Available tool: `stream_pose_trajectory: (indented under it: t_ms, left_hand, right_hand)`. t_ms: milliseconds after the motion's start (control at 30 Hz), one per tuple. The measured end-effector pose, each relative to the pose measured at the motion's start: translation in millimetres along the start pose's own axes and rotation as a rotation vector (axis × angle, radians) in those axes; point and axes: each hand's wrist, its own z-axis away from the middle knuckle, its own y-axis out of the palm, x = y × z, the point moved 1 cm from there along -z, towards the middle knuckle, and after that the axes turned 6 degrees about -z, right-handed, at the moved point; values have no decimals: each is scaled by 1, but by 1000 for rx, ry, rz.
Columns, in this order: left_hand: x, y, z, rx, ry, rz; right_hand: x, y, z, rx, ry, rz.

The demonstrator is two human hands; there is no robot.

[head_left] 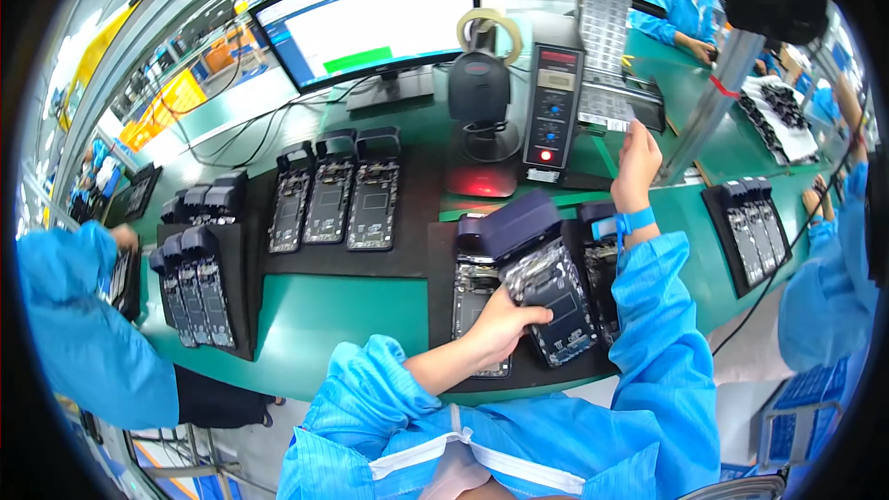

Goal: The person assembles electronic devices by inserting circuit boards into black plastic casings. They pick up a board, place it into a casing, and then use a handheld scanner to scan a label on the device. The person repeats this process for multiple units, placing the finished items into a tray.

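Note:
My left hand (503,326) grips the lower left side of an opened phone (557,301), thumb over its face. The phone is tilted, with its circuit board showing and a dark block-like piece (520,224) at its far end. Beneath it, two similar opened phones lie on a black mat (439,315): one phone (476,289) to the left, the other (600,264) to the right, partly covered. My right hand (637,167), with a blue band at its wrist, is raised beside the label sheets (604,37). Its fingertips are pinched together; whatever is between them is too small to name.
Several more opened phones rest on black mats to the left (326,202) and far left (196,289). A monitor (370,18), a stand scanner (479,93), a tape roll (491,32) and a control box (554,111) line the back. Co-workers sit on both sides; a metal post (718,97) rises at right.

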Motion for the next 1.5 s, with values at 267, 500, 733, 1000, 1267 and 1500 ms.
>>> stream_pose_trajectory:
  t_ms: [267,500,733,1000,1267,1500]
  left_hand:
    - [-67,-49,44,-18,76,261]
    - [-122,-95,-43,-365,460,432]
    - [-134,-100,-61,-464,474,467]
    - [-103,-51,-7,-372,494,123]
    - [-43,0,5,40,705,-679]
    - [-31,13,1,64,685,-821]
  right_hand:
    - [-45,72,85,656,513,309]
    - [-21,48,87,430,529,-15]
    - [43,21,105,534,334,-47]
    - [94,23,139,803,142,149]
    - [138,16,171,878,-50,106]
    - [140,-4,165,819,-61,126]
